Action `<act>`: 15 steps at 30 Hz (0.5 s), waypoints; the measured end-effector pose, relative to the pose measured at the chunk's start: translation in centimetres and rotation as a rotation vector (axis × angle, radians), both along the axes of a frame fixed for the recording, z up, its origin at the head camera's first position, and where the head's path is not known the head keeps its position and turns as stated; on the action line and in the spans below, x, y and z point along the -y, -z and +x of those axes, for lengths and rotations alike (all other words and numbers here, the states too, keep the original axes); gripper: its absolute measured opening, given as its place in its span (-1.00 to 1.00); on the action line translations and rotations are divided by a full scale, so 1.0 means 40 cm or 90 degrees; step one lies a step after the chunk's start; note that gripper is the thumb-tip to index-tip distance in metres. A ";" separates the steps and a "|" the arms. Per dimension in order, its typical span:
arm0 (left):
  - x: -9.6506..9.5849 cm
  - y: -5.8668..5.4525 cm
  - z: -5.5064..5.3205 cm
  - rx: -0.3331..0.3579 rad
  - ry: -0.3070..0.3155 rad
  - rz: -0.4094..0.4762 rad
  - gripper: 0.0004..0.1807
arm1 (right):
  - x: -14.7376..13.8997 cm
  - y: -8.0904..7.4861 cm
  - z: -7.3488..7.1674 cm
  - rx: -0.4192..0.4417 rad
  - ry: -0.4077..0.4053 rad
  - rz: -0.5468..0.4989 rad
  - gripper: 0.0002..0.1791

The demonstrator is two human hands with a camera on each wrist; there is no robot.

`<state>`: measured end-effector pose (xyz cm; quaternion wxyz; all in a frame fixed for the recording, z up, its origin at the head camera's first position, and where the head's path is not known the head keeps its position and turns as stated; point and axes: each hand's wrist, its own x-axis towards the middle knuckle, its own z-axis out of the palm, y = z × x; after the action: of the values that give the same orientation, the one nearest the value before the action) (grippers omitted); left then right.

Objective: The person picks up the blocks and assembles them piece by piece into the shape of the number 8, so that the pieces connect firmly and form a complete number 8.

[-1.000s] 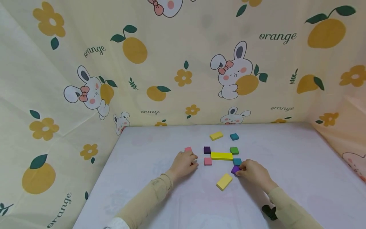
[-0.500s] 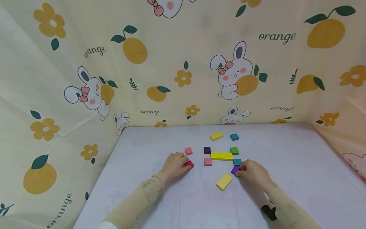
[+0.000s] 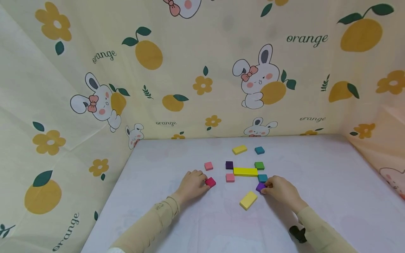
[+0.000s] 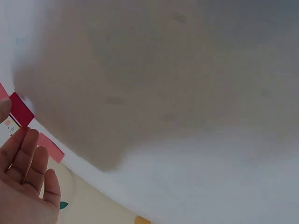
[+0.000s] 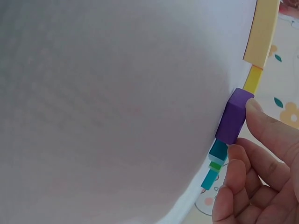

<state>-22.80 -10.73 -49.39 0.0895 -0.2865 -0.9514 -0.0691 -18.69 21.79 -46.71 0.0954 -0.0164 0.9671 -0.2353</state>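
1. Purple block (image 3: 260, 188), at the right of the layout, was pinched between the thumb and forefinger of the right hand (image 3: 281, 191); it sat just near of the near teal block (image 3: 262, 178).
2. Red block (image 3: 210, 182), at the left, was held at its edges between the thumb and fingertips of the left hand (image 3: 191, 185).
3. Both hands were well apart, with the near yellow block (image 3: 248, 200) lying askew between them, on the near side.
4. Midway lay a bright yellow bar (image 3: 245, 172), with a dark purple block (image 3: 229, 165) and a pink block (image 3: 230, 177) by its left end, and a green block (image 3: 259, 165) and the near teal block by its right.
5. Another, the left pink block (image 3: 208, 166), lay just far of the red one.
6. Farthest were the far yellow block (image 3: 239, 149) and, to its right, the far teal block (image 3: 259, 150).
7. Everything rested on a white tabletop (image 3: 152, 168) before a patterned cloth (image 3: 186, 42).
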 end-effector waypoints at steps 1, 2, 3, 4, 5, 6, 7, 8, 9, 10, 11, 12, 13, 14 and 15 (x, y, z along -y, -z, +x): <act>-0.002 -0.001 0.003 -0.003 0.004 0.004 -0.74 | 0.000 0.000 -0.001 0.000 0.000 0.000 -0.67; -0.006 -0.001 0.005 -0.004 0.009 0.006 -0.75 | -0.001 0.000 -0.001 -0.001 -0.001 0.001 -0.67; -0.009 -0.002 0.008 -0.006 0.014 0.007 -0.75 | -0.002 0.000 -0.002 -0.002 -0.002 0.001 -0.67; -0.014 -0.005 0.012 -0.006 0.018 0.006 -0.76 | -0.002 0.000 -0.002 -0.001 -0.001 0.003 -0.67; -0.020 -0.006 0.015 -0.003 0.022 0.004 -0.76 | -0.003 0.001 -0.002 -0.001 0.000 0.003 -0.67; -0.027 -0.008 0.018 -0.002 0.025 -0.001 -0.76 | -0.004 0.002 -0.003 -0.001 0.000 0.003 -0.68; -0.034 -0.009 0.020 0.003 0.027 -0.006 -0.77 | -0.005 0.002 -0.003 -0.001 -0.001 0.003 -0.67; -0.042 -0.008 0.023 0.006 0.028 -0.012 -0.77 | -0.006 0.002 -0.003 -0.001 -0.001 0.003 -0.67; -0.051 -0.009 0.026 0.008 0.029 -0.016 -0.77 | -0.006 0.002 -0.003 -0.001 -0.001 0.003 -0.67; -0.060 -0.010 0.029 0.013 0.029 -0.022 -0.77 | -0.005 0.002 -0.003 0.001 0.000 0.005 -0.68; -0.069 -0.009 0.031 0.013 0.030 -0.026 -0.77 | -0.005 0.002 -0.004 0.002 -0.001 0.004 -0.67; -0.078 -0.010 0.033 0.015 0.030 -0.030 -0.77 | -0.004 0.001 -0.004 0.003 -0.001 0.004 -0.67; -0.087 -0.011 0.036 0.016 0.032 -0.031 -0.76 | -0.003 0.000 -0.004 0.006 0.001 0.005 -0.67; -0.095 -0.011 0.038 0.013 0.035 -0.033 -0.76 | -0.002 0.000 -0.005 0.008 0.001 0.006 -0.67; -0.104 -0.013 0.040 0.012 0.037 -0.036 -0.76 | 0.000 0.000 -0.004 0.009 0.003 0.006 -0.67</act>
<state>-21.22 -6.58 -48.88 0.0703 -0.3161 -0.9449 -0.0477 -18.86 21.80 -46.70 0.1020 -0.0120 0.9676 -0.2307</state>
